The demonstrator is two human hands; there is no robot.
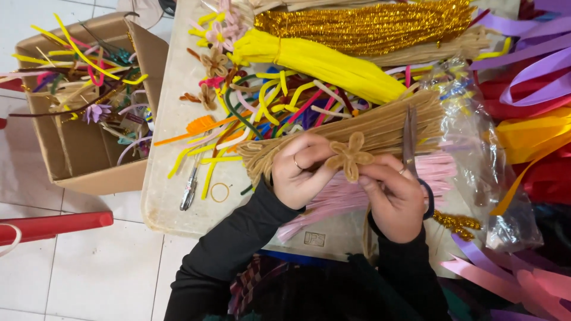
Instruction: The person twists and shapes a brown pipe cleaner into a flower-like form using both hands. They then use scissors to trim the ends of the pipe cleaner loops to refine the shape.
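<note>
The left hand (300,172) and right hand (395,199) pinch a tan pipe-cleaner flower (350,156) between them, steadying its petals. Scissors (410,139) hang looped on the right hand, kept ready.

Your right hand (395,199) covers the scissors' (410,139) handles; only blades show above it. Your left hand (300,172) hides the tan flower's (350,157) stem and part of the tan bundle (357,128). Purple ribbons (529,56), far right of your right hand, run off frame.

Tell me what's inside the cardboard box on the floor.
The cardboard box holds a loose tangle of pipe cleaners in many colours, including a small purple flower. Whatever lies beneath the tangle is covered.
</note>
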